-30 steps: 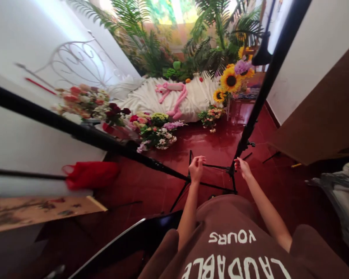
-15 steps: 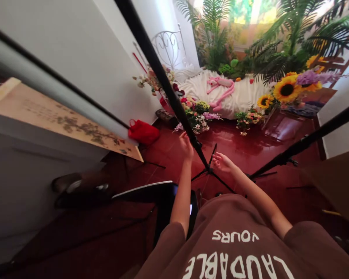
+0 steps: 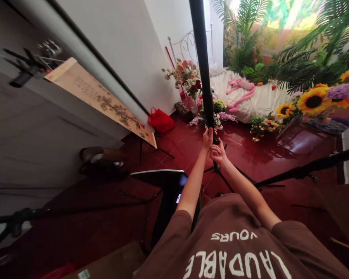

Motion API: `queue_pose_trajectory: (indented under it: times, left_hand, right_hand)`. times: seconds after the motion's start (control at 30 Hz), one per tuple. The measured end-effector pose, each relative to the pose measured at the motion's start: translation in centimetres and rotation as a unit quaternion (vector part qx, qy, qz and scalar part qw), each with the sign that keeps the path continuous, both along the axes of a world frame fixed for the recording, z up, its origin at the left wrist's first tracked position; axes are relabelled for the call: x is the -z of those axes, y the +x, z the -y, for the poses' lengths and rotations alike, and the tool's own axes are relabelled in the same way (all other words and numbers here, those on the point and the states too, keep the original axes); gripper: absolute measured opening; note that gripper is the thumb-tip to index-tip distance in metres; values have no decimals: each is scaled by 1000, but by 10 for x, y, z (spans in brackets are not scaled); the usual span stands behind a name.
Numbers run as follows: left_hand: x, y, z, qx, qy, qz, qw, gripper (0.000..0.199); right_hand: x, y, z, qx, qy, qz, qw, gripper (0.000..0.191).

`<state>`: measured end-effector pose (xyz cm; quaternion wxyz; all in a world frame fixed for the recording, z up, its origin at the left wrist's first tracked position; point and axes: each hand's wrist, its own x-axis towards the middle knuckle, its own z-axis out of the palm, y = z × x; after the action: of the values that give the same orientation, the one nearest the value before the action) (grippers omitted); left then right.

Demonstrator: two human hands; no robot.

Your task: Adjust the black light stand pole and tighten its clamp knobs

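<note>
A black tripod stand (image 3: 205,69) rises in front of me, its pole running up past the top of the view. My left hand (image 3: 208,138) is closed around the pole at a dark collar, thumb upward. Just below and to the right, my right hand (image 3: 218,152) has its fingers curled in against the same collar, where a small knob may sit; the fingers partly hide it. Both hands are almost touching. The stand's spread legs (image 3: 225,179) rest on the dark red tiled floor under my hands.
To the right slants another black stand (image 3: 305,168). A dark screen or panel (image 3: 165,193) is by my left forearm. A hanging scroll (image 3: 104,102) and red bag (image 3: 162,120) are at left. Beyond are flowers (image 3: 313,101), a white-draped bed (image 3: 267,102) and a pink plush toy (image 3: 241,86).
Both hands, apart and off the pole before, have come together and closed on the stand. The pole now looks more upright, and the view has turned left.
</note>
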<state>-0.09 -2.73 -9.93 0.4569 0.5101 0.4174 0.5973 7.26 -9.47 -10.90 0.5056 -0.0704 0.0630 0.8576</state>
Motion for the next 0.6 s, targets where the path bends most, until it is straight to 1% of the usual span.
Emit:
queue_pose_trajectory:
  times: [0.07,0.1,0.13,0.17,0.2,0.23,0.27,0.3,0.33,0.37,0.4,0.43,0.47,0.53,0.57,0.6]
  left_hand:
    - [0,0,-1,10,-7,11,1000,62]
    - [0,0,-1,10,-9,17,1000,61]
    - [0,1,-2,6,-11,20,1000,61]
    - [1,2,-2,-4,-13,20,1000,60]
    - [1,3,-3,-16,-13,17,1000,60]
    - [1,5,-4,-29,-14,11,999,59]
    - [2,6,-4,-40,-14,7,999,59]
    - [2,7,-5,-48,-14,3,999,59]
    - [2,7,-5,-52,-13,1,999,59]
    - [3,7,-5,-57,-11,-2,998,59]
    - [3,7,-4,-62,-8,-6,998,59]
    - [3,6,-4,-66,-5,-12,998,59]
    - [4,5,-3,-67,-1,-17,998,59]
    - [5,3,-2,-62,9,-21,998,59]
    - [5,3,-2,-57,15,-20,998,59]
    - [6,2,-2,-52,20,-19,998,59]
  right_hand:
    - [0,-2,1,-1,-30,-88,996,50]
    - [0,-2,1,-12,-51,-150,987,48]
    - [0,-3,1,-31,-76,-225,971,47]
    - [0,-3,1,-59,-108,-315,941,45]
    - [1,-3,0,-92,-146,-426,888,43]
    - [1,-3,-1,-133,-194,-564,791,40]
    - [2,-3,-2,-175,-242,-702,647,37]
    - [2,-3,-4,-209,-278,-812,469,35]
    - [3,-2,-6,-229,-300,-880,288,33]
    - [3,-1,-8,-237,-310,-910,139,31]
    - [2,2,-10,-238,-317,-917,45,30]
    - [1,5,-11,-236,-326,-915,-14,30]
    - [0,11,-12,-229,-339,-910,-65,32]
    - [-6,24,-12,-199,-367,-882,-216,36]
    - [-11,31,-12,-177,-377,-860,-295,37]
    - [-16,38,-12,-156,-384,-833,-367,36]
